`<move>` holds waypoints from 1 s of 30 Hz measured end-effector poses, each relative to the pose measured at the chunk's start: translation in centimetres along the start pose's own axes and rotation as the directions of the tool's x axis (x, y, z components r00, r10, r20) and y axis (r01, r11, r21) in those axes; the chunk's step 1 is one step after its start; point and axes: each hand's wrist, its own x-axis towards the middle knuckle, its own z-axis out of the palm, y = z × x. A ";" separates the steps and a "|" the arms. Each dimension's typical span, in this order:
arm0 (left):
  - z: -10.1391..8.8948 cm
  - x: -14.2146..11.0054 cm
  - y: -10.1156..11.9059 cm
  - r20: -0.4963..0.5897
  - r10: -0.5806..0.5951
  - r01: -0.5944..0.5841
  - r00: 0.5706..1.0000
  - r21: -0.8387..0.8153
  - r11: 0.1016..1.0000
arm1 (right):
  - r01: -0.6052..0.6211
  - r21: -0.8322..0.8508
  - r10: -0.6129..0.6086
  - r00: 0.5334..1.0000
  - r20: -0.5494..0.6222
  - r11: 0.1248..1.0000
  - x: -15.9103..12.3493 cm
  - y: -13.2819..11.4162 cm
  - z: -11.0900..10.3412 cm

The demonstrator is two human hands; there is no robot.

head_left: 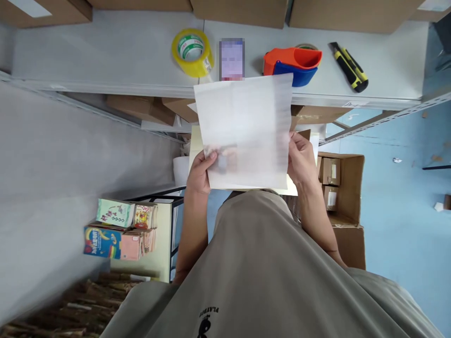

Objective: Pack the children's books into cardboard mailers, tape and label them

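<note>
A square, translucent white packing sheet or pouch [246, 126] is held up in front of my body. My left hand [200, 173] grips its lower left edge, thumb on top and fingers behind. At the right edge, my right hand [301, 157] pinches the sheet between thumb and fingers. Through the material near my left thumb shows a blurred, coloured shape that I cannot make out. Just past the sheet's top edge, a roll of yellow tape [193, 52], a pixelated card-like item [231, 58] and an orange and blue tape dispenser [292, 65] rest on the shelf.
A black and yellow utility knife [348, 67] lies at the right of the grey shelf [116, 56]. Cardboard boxes [239, 11] line its back. An open carton [347, 188] with small boxes stands low right. Stacked books [116, 234] sit low left, by a wall.
</note>
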 end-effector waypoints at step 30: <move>3.6 6.0 6.1 0.202 0.723 -0.751 0.661 0.172 0.638 | 0.249 -0.442 -0.154 0.959 0.239 0.862 3.1 -12.0 -3.9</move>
